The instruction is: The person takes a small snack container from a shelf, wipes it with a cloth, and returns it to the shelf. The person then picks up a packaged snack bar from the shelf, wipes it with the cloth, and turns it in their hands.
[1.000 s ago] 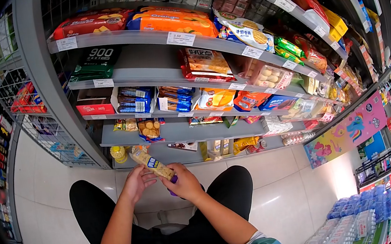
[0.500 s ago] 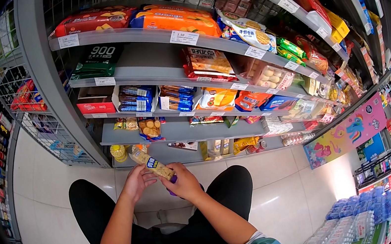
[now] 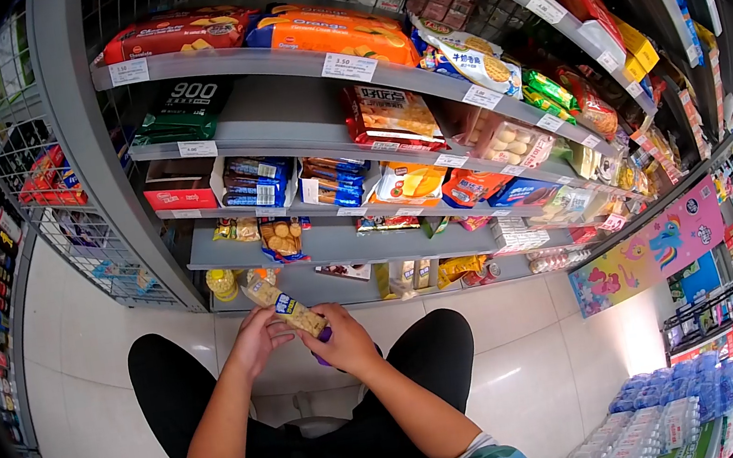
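Between my knees, in front of the bottom shelf, I hold a clear jar of pale yellow snacks with a blue label and a purple lid. It is tilted, its lid end toward me. My right hand is closed around the lid end. My left hand is beside the jar's left side, fingers loosely bent and apart; whether they touch the jar I cannot tell. A similar clear jar stands behind it on the bottom shelf, partly overlapped by it. A yellow-capped jar is to its left.
Shelves ahead hold an orange biscuit pack, a red biscuit pack, a dark green pack and blue packs. A wire rack is at left. Wrapped water bottles are stacked at lower right on the tiled floor.
The view has shifted very slightly. My hands and the jar are in nearly the same place.
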Tool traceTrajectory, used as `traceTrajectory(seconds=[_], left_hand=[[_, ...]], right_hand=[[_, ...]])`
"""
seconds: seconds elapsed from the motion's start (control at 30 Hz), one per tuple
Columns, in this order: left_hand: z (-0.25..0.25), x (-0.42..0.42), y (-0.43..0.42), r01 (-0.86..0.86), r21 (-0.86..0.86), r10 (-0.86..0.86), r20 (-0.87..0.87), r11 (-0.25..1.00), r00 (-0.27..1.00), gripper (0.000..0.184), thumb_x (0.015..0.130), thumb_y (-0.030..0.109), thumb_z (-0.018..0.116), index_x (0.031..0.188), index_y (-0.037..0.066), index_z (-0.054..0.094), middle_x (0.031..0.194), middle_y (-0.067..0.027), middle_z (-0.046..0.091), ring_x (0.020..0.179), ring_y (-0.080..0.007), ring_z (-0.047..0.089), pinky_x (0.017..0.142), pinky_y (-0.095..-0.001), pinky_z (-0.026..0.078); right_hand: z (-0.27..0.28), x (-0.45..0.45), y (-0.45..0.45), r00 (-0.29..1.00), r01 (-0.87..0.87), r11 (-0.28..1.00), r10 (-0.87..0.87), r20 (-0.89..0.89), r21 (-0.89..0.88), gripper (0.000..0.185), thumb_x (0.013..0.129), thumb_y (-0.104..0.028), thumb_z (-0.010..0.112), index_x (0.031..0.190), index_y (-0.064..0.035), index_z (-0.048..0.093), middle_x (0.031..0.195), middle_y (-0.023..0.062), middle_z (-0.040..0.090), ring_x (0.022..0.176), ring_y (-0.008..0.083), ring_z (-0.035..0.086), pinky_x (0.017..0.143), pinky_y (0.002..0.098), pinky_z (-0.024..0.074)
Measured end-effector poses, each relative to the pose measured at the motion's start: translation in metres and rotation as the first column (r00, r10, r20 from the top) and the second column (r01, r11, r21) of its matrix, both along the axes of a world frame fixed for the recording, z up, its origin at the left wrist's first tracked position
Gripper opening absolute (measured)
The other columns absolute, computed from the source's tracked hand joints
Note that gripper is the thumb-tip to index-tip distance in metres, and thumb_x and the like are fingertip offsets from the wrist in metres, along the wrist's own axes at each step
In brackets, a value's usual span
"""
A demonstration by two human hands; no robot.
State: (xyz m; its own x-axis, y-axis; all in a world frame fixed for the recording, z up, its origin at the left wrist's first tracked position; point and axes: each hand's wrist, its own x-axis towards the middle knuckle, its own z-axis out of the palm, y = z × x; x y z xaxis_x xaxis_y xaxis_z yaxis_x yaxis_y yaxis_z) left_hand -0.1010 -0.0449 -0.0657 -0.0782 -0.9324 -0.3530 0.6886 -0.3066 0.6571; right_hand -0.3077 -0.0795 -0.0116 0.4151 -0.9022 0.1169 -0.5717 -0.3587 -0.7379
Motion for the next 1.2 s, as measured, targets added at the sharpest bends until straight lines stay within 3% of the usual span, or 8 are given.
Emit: traceTrajectory(seconds=[0.2,0.27,0.5,0.57,1.0,1.1,1.17,1.2], left_hand=[[0.005,-0.001,0.0,0.004,0.003,-0.004,0.029,1.0,1.0,0.034,0.105,0.031,0.055,0.132,0.01,0.056,0.117,-0.0069,0.067,0.104,-0.0208,0.069,0.092,-0.0384,0.053],[0.0,0.0,-0.001,0.001,-0.007,-0.001,0.03,1.0,1.0,0.03,0.103,0.031,0.058,0.124,0.009,0.057,0.124,-0.0104,0.066,0.108,-0.0268,0.068,0.095,-0.0445,0.055],[0.006,-0.001,0.0,-0.007,0.005,0.007,0.036,1.0,0.999,0.031,0.103,0.031,0.058,0.125,0.009,0.056,0.124,-0.0097,0.065,0.108,-0.0263,0.068,0.095,-0.044,0.054],[0.007,-0.002,0.0,-0.003,0.007,0.003,0.039,1.0,0.999,0.035,0.104,0.03,0.056,0.133,0.01,0.055,0.117,-0.0066,0.067,0.104,-0.0198,0.068,0.092,-0.0377,0.053],[0.006,-0.001,0.0,-0.017,0.031,0.015,0.042,0.999,0.999,0.034,0.101,0.027,0.061,0.131,0.012,0.056,0.116,-0.0045,0.067,0.101,-0.0172,0.068,0.09,-0.0369,0.053],[0.006,-0.001,0.0,0.01,-0.009,-0.009,0.115,1.0,0.993,0.041,0.106,0.04,0.055,0.133,0.009,0.055,0.125,-0.008,0.065,0.113,-0.022,0.065,0.097,-0.0426,0.053],[0.016,-0.006,-0.002,-0.061,0.004,0.061,0.025,0.998,0.998,0.056,0.108,0.054,0.044,0.139,0.008,0.051,0.13,-0.0082,0.064,0.12,-0.0221,0.062,0.103,-0.0447,0.049],[0.013,-0.005,-0.002,-0.062,0.005,0.062,0.024,0.998,0.998,0.056,0.108,0.054,0.044,0.139,0.008,0.051,0.13,-0.0082,0.064,0.12,-0.0221,0.062,0.103,-0.0447,0.049]], right_hand=[[0.0,0.001,0.0,1.0,-0.002,1.0,0.002,-0.006,0.006,0.05,0.086,-0.037,0.079,0.123,-0.0074,0.061,0.116,0.0142,0.065,0.101,0.0355,0.068,0.083,0.0424,0.0559],[0.0,0.001,0.0,1.0,-0.003,1.0,0.003,-0.009,0.014,0.05,0.086,-0.036,0.079,0.123,-0.0073,0.061,0.117,0.0143,0.065,0.101,0.0355,0.068,0.083,0.0424,0.0559],[-0.002,0.001,-0.001,1.0,-0.013,1.0,0.013,-0.008,0.003,0.05,0.086,-0.035,0.079,0.123,-0.0067,0.061,0.117,0.0147,0.065,0.102,0.0352,0.068,0.083,0.042,0.056],[-0.002,0.001,-0.001,1.0,-0.013,1.0,0.013,-0.006,-0.002,0.05,0.086,-0.035,0.079,0.123,-0.0066,0.061,0.116,0.0146,0.065,0.102,0.0352,0.068,0.083,0.042,0.056],[0.0,0.002,0.0,1.0,-0.011,1.0,0.011,-0.007,0.02,0.048,0.086,-0.037,0.079,0.121,-0.0083,0.061,0.116,0.0142,0.065,0.102,0.0355,0.068,0.083,0.0421,0.0558],[-0.003,0.003,0.0,1.0,-0.016,1.0,0.016,0.011,0.024,0.049,0.086,-0.036,0.079,0.121,-0.0079,0.062,0.116,0.0144,0.065,0.101,0.0354,0.068,0.084,0.0418,0.0556],[-0.009,0.003,-0.001,0.999,-0.021,0.999,0.021,0.026,0.024,0.05,0.086,-0.036,0.08,0.122,-0.0075,0.062,0.116,0.0145,0.065,0.101,0.0352,0.068,0.084,0.0415,0.0555],[-0.011,0.004,-0.003,0.998,-0.04,0.999,0.038,0.056,0.021,0.052,0.085,-0.036,0.081,0.123,-0.0062,0.061,0.117,0.015,0.065,0.102,0.0345,0.068,0.086,0.0412,0.0551]])
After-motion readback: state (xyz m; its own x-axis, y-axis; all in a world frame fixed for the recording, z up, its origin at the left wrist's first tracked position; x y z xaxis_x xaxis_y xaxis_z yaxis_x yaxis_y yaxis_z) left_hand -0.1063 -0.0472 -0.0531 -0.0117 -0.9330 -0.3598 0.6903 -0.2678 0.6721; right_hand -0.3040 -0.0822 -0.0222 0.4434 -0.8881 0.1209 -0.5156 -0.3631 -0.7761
